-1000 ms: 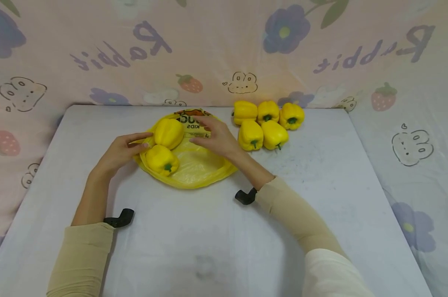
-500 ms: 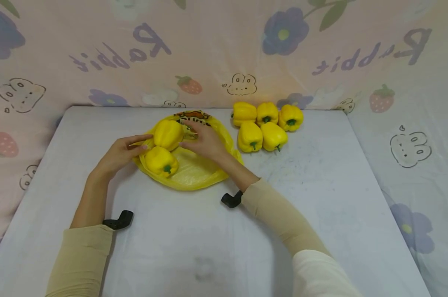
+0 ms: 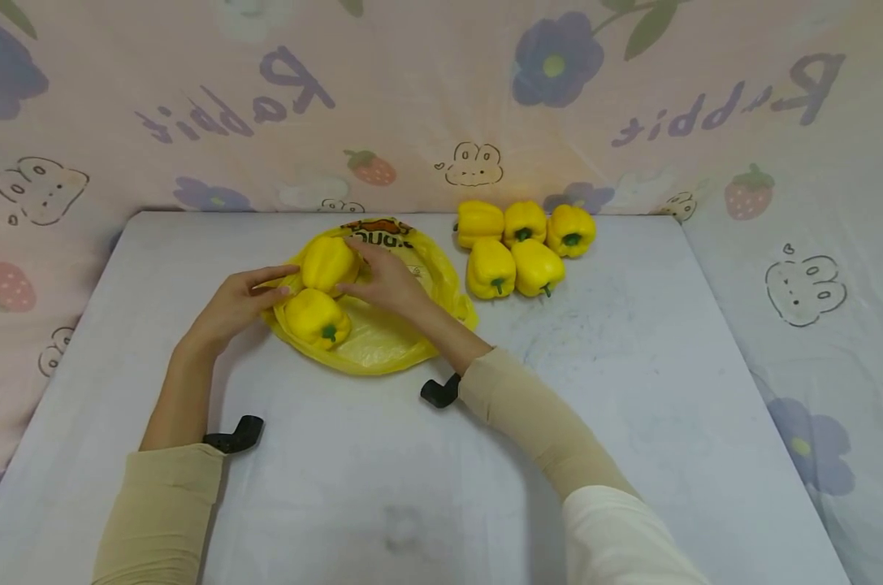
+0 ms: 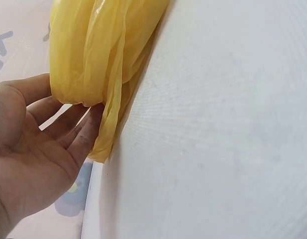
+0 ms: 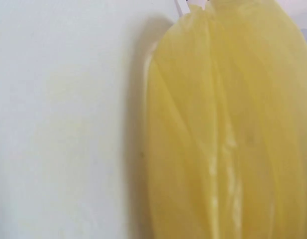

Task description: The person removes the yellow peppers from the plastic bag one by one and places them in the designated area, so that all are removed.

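Note:
In the head view, a yellow plastic bag (image 3: pixel 383 345) with dark print lies spread with its mouth up. Two yellow bell peppers sit in its left part: an upper pepper (image 3: pixel 328 265) and a lower pepper (image 3: pixel 318 318) with a green stem. My left hand (image 3: pixel 240 301) holds the bag's left rim; the left wrist view shows its fingers (image 4: pixel 83 139) against the folded plastic (image 4: pixel 88 55). From the right, my right hand (image 3: pixel 390 284) grips the upper pepper between thumb and fingers. The right wrist view shows only the bag's outer side (image 5: pixel 223 124), with that hand out of sight.
Several more yellow bell peppers (image 3: pixel 491 268) stand grouped in two rows right of the bag, near the back edge of the white table (image 3: pixel 324 487). A printed cloth (image 3: pixel 412 97) hangs behind. Black devices (image 3: pixel 240 435) stick out from both wrists.
My right hand has moved left across the bag, from apart to contact with the upper pepper. The bag's right rim has shifted slightly. My left hand stays at the left rim.

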A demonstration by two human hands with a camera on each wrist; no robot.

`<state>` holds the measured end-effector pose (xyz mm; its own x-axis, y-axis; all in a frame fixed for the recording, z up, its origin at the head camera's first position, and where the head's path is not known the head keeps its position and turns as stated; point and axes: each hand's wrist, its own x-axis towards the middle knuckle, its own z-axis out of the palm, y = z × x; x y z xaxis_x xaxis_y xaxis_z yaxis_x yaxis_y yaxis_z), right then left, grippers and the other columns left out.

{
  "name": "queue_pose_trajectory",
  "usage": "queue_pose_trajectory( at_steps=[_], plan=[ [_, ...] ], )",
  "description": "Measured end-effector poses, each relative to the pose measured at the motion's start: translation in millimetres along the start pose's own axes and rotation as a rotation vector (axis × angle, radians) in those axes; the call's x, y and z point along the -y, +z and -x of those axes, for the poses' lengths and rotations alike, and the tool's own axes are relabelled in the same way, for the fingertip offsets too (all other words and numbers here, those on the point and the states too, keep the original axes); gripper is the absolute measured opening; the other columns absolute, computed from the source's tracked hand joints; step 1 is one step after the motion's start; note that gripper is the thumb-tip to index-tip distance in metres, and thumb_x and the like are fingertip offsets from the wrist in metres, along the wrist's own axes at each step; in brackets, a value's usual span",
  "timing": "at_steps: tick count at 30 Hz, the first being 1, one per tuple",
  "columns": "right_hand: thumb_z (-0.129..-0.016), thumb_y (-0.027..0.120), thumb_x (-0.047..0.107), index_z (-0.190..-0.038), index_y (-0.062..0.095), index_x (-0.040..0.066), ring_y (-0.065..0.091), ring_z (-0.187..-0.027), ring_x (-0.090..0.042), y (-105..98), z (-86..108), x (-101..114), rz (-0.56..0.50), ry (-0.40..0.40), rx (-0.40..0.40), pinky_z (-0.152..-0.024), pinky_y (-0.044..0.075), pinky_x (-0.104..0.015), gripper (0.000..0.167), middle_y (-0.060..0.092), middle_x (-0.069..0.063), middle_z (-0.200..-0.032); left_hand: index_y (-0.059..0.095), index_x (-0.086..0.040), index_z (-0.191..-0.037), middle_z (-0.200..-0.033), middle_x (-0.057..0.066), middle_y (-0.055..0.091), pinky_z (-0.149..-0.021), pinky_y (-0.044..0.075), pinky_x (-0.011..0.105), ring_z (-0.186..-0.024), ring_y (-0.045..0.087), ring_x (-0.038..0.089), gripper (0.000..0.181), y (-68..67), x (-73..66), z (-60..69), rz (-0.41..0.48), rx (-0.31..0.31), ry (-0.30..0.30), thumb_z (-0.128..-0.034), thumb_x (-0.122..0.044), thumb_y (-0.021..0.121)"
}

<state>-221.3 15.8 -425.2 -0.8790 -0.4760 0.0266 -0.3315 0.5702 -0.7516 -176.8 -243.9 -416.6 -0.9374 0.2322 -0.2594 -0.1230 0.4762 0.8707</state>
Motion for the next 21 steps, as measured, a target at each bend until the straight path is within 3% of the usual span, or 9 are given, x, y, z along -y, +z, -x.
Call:
queue_pose_trajectory(
  at_steps=[7,16,21],
  plan=[
    [-0.089,0.075,0.039,-0.158,0.025,0.016,0.031,-0.145,-0.014,10.1,-4.7,2.3,-0.016,0.009,0.005,-0.116,0.022,-0.023,0.089,0.033,-0.001,-0.160,0.047,-0.007,-0.148,-0.157,0.016,0.034,-0.112,0.029,0.057,-0.143,0.032,0.038,0.054,-0.3,2.0,2.1,0.008,-0.004,0.010,-0.1013,-0.032,0.058],
    [-0.083,0.081,0.040,-0.156,0.023,0.015,0.042,-0.135,-0.015,19.3,-12.3,1.2,-0.049,0.000,-0.038,-0.112,0.032,-0.026,0.097,0.039,-0.004,-0.153,0.048,-0.007,-0.147,-0.157,0.015,0.035,-0.112,0.031,0.054,-0.142,0.034,0.037,0.052,0.4,5.9,2.9,0.018,-0.010,0.006,-0.1014,-0.031,0.058],
    [-0.084,0.079,0.042,-0.159,0.018,0.018,0.038,-0.139,-0.015,19.2,-13.2,-0.9,-0.027,0.018,-0.031,-0.114,0.028,-0.026,0.099,0.036,-0.003,-0.156,0.048,-0.007,-0.147,-0.157,0.016,0.035,-0.112,0.030,0.056,-0.143,0.033,0.039,0.052,-1.3,3.8,0.2,-0.003,-0.007,0.014,-0.1012,-0.031,0.059]
  ],
)
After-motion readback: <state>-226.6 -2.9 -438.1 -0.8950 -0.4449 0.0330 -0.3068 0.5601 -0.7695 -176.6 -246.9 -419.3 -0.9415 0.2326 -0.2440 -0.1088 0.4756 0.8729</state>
